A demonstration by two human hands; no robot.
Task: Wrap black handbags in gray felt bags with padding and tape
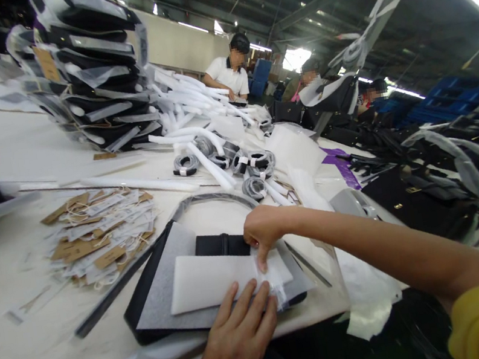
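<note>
A black handbag (144,306) lies flat on the table, its wrapped handle (220,200) arching away from me. Pale tissue paper (158,300) covers its face. On top rests a white foam sheet (210,279), with a clear plastic strip (277,280) near its right end. A black flap with a strap loop (214,245) shows beyond the foam. My left hand (242,332) presses down on the foam's near edge, fingers stretched out. My right hand (264,230) is closed over the foam's far right part, thumb pointing down onto the plastic strip; anything inside its fingers is hidden.
Paper tags (102,236) with strings lie in a heap to the left. A tall stack of wrapped black bags (102,74) rises behind them. White foam tubes (193,98) and coiled straps (250,165) spread beyond. Black bags (407,194) lie at right. A person (228,74) works farther back.
</note>
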